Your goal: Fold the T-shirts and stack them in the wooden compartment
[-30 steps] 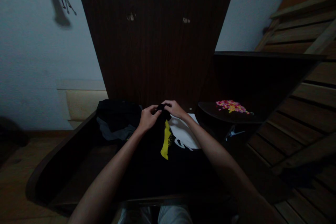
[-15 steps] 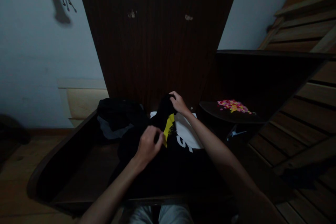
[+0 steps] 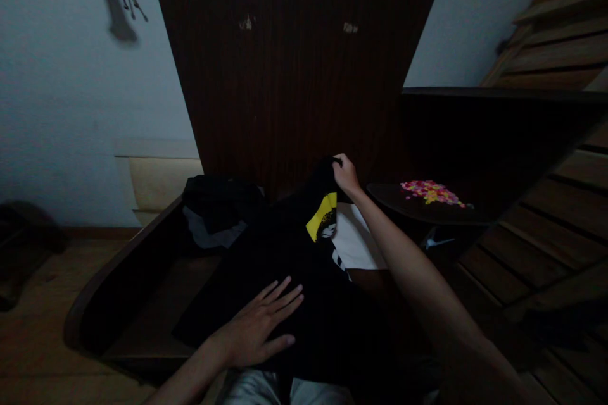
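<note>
A black garment with a yellow and white print lies across the dark wooden desk in front of me; whether it is a T-shirt I cannot tell. My right hand pinches its far edge and holds that part raised. Flat on the near part of the cloth, fingers spread, rests my left hand. Beneath the garment's right side a white sheet-like thing shows in part. Dark folded clothes with a grey patch sit at the back left of the desk.
Small pink and yellow pieces lie heaped on a dark shelf to the right. A raised curved rim borders the desk's left side. Wooden slats stand at the right, and a tall dark panel rises behind.
My left hand has let go near the print, moved toward me and flattened on the cloth. My right hand has carried the far edge slightly up and right, spreading the garment wider.
</note>
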A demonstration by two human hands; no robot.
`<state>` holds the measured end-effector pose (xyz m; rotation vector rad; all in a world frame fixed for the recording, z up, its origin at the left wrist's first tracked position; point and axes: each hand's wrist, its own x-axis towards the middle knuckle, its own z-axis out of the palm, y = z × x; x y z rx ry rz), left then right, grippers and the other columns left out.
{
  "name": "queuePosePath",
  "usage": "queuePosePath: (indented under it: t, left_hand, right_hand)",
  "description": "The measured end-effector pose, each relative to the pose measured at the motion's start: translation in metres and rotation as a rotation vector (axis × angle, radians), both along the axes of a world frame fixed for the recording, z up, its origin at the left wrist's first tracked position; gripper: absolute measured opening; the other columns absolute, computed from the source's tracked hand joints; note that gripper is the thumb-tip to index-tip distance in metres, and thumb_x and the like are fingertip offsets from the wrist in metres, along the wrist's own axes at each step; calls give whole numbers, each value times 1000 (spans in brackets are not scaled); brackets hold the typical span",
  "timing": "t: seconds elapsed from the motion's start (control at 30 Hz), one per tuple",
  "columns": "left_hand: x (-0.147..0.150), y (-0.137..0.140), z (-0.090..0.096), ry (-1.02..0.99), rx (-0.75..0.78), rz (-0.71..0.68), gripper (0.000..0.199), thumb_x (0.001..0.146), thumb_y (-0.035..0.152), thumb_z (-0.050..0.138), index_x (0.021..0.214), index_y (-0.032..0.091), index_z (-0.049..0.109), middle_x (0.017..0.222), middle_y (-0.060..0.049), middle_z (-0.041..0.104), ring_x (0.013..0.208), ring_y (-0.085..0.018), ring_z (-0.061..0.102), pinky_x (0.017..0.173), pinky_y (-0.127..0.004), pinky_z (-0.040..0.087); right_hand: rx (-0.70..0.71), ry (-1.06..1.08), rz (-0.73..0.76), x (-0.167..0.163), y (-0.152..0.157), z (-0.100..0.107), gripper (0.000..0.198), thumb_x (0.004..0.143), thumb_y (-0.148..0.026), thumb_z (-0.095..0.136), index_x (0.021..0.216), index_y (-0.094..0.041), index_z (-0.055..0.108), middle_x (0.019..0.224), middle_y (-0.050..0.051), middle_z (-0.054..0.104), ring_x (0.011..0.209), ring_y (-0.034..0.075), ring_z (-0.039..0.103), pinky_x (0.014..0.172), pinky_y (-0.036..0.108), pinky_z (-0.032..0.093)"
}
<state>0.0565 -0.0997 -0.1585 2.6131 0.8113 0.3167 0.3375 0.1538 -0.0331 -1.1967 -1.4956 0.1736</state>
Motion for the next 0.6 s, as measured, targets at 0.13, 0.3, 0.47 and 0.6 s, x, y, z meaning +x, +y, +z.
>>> queuePosePath:
  t: [0.13,0.3,0.47,0.6]
  left_hand:
    - [-38,9,6,17,-61,23,86,83,53,59,152,33,11,157,-8,23,144,-31,19,115,-54,21]
    - [-79,33,7,-7,-59,123,82,77,53,65,148,32,30,152,-7,35,141,-30,32,112,-50,32]
    - [-89,52,-4,-85,26,368,42,95,41,38,128,27,60,136,-4,59,123,-20,56,106,-39,43]
    - [-83,59,-10,-78,176,492,35,91,43,44,107,23,68,114,-8,70,104,-23,66,94,-37,52]
  right_hand:
    - [-7,7,-105,29,6,-4,22,77,-23,41,89,-18,59,91,10,67,88,23,59,82,33,44]
    - [-35,34,-164,62,5,-16,21,76,-26,42,87,-19,59,87,9,67,83,23,59,78,33,45]
    - [-88,47,-150,78,-7,-28,21,75,-28,44,86,-18,59,90,10,66,86,24,59,81,35,45]
    - [-94,61,-142,88,-20,-35,18,74,-29,44,83,-20,56,82,7,64,83,23,58,80,35,45]
